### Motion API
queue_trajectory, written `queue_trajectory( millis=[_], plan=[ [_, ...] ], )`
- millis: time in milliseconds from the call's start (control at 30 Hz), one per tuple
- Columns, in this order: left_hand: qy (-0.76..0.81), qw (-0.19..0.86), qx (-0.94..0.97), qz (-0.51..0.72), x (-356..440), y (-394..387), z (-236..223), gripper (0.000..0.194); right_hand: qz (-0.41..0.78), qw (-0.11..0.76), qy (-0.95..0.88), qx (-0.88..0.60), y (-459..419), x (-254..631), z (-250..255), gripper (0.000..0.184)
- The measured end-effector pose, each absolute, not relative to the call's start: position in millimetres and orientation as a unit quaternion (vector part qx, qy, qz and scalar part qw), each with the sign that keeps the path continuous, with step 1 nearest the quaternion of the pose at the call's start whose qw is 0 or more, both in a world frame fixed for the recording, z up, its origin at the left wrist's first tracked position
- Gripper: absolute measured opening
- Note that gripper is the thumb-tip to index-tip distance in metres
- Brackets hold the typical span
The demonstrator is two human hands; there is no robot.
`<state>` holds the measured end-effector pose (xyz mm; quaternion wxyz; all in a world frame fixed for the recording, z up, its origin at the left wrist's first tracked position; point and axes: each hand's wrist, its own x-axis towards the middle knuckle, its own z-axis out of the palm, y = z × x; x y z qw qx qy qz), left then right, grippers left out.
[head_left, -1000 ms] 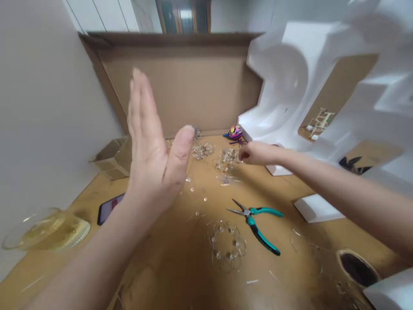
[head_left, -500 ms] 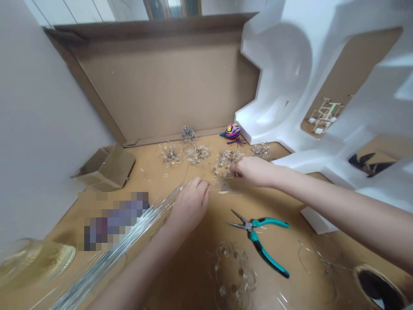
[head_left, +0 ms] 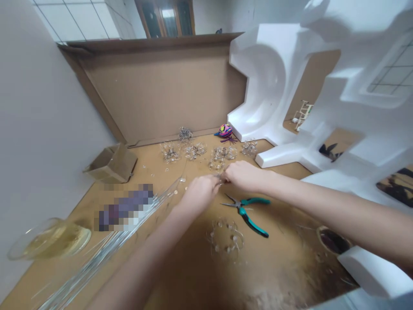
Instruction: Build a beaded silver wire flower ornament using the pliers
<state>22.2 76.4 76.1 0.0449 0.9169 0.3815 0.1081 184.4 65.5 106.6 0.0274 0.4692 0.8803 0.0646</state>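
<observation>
My left hand (head_left: pixel 200 193) and my right hand (head_left: pixel 241 175) meet above the middle of the board. Both have their fingers pinched together; a small greyish thing shows between the fingertips, too blurred to name. Just beyond my right hand lies a cluster of clear beads and wire (head_left: pixel 224 153). Nearer to me, long-nose pliers (head_left: pixel 241 210) with teal and black handles rest with their jaws apart. A loose ring of thin wire and clear beads (head_left: pixel 240 241) lies below the pliers. Left of my left forearm stretches a bundle of silvery wires (head_left: pixel 97 260).
White moulded foam (head_left: pixel 261 103) stands at the right, a tall cardboard side (head_left: pixel 161 86) behind. A small open cardboard box (head_left: pixel 121 165), a glass with yellowish liquid (head_left: pixel 54 243), a pixelated patch (head_left: pixel 125 209), a colourful ball-like toy (head_left: pixel 225 130) and a dark round container (head_left: pixel 332 241) stand about.
My hands have come together: earlier they were apart, my right by the bead clusters and my left near the wire ends. The camera view has also shifted. The pliers still lie on the board.
</observation>
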Motion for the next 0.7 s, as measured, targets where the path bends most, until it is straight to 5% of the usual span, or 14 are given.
queue_trajectory(
  millis=[467,700],
  plan=[
    [0.327,0.427,0.841,0.060,17.6,75.4,121.3,0.012,-0.183,0.088,0.858,0.472,43.2,176.1,159.6,0.020],
    [0.311,0.516,0.788,0.132,4.8,68.0,134.5,0.016,-0.428,-0.060,0.777,0.457,49.5,195.6,162.7,0.012]
  ],
)
